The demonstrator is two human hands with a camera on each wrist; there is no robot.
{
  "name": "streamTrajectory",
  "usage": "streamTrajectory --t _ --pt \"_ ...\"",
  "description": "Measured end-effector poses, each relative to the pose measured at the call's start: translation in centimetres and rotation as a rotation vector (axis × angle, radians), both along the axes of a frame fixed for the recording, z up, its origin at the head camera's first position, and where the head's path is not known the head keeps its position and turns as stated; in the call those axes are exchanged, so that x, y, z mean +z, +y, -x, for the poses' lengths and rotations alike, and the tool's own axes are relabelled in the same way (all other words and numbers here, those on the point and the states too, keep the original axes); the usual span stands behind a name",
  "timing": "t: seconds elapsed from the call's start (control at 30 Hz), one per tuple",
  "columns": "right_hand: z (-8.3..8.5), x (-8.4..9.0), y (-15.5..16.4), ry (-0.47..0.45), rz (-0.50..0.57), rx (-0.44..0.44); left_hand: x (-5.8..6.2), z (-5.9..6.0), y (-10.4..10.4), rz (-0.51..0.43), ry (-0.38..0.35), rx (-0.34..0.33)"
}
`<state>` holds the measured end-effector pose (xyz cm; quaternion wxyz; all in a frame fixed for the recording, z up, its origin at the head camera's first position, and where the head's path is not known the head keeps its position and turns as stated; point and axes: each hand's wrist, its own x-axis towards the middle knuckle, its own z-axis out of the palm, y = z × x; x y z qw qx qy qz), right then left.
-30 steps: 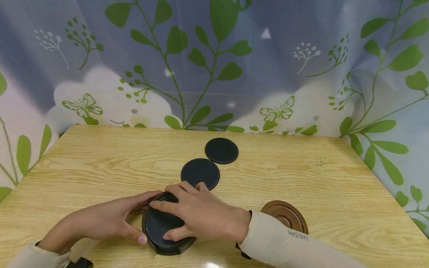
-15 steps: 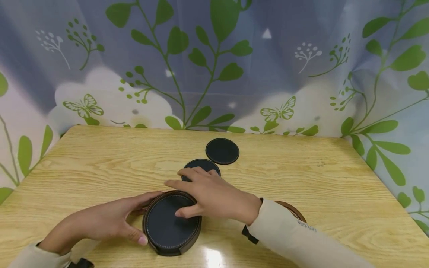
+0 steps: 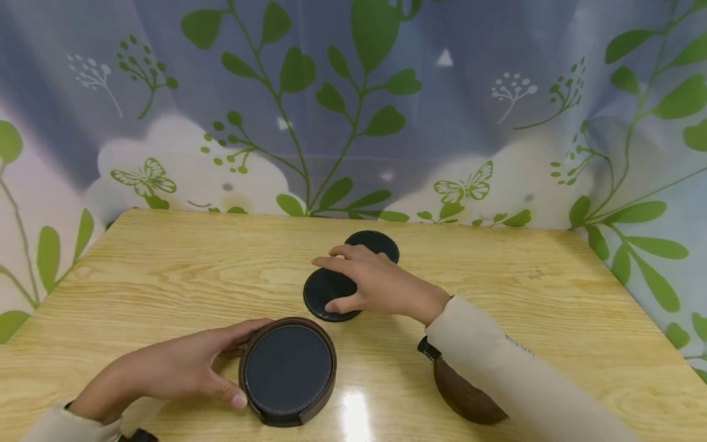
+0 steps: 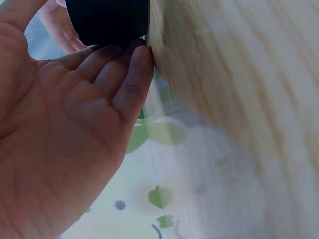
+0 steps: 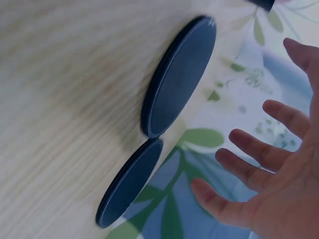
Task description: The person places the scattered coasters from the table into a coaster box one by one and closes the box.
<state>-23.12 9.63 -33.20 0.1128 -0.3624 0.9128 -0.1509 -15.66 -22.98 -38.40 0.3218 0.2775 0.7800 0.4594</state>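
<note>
This looks like a small recording corner set up indoors, not a real lived-in room. A light wooden table (image 3: 166,270) stands close against a hanging curtain (image 3: 353,110), and the curtain wraps around the table on three sides like a backdrop. The cloth is printed with green leaves, butterflies and white clouds on a grey-blue ground. No furniture, wall or window shows behind it. On the table lie only a few round dark coasters (image 3: 381,241) and a brown round holder (image 3: 289,370).
</note>
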Motion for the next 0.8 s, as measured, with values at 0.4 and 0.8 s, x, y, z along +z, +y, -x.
streamTrajectory --t 0.4,0.8 --pt "4.9 -1.2 2.6 -0.02 -0.039 -0.075 0.2 -0.2 0.2 0.018 -0.012 0.02" --pt "8.2 -2.0 3.9 -0.138 -0.058 -0.062 0.3 -0.3 0.3 0.035 0.011 0.032"
